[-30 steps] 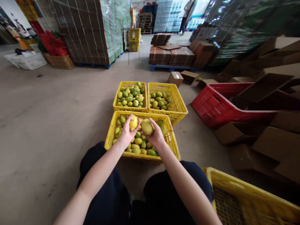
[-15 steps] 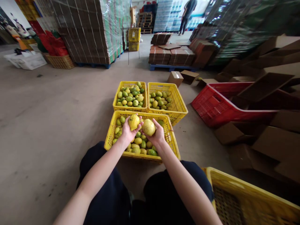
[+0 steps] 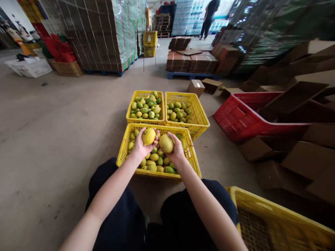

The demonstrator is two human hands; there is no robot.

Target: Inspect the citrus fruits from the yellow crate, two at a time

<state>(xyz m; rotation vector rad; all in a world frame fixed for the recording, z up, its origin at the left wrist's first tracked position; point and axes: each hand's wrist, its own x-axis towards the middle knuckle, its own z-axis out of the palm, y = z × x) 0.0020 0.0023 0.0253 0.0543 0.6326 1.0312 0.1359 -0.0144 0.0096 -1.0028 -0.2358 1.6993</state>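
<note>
My left hand [image 3: 142, 148] is closed around a bright yellow lemon [image 3: 149, 136]. Close beside it, my right hand [image 3: 176, 150] grips a duller, rounder yellow-green lemon [image 3: 166, 143] with brownish skin. Both hands are above the near yellow crate [image 3: 192, 153], in which many green and yellow lemons [image 3: 154, 157] lie loose. My hands and forearms hide part of that crate's contents. Behind it stand two more yellow crates, the back left crate [image 3: 145, 121] heaped with greenish lemons and the back right crate [image 3: 201, 115] holding a lower layer.
Another yellow crate [image 3: 235, 195] stands by my right knee. To the right, a red crate [image 3: 230, 118] sits among cardboard boxes [image 3: 264, 148]. Farther off are flattened cartons on a blue pallet [image 3: 193, 74], wrapped stacks [image 3: 91, 35] and a standing person [image 3: 208, 19].
The lemon in my left hand has been turned, so a cleaner side shows. The right-hand lemon has also rotated slightly. Both hands stay over the near crate.
</note>
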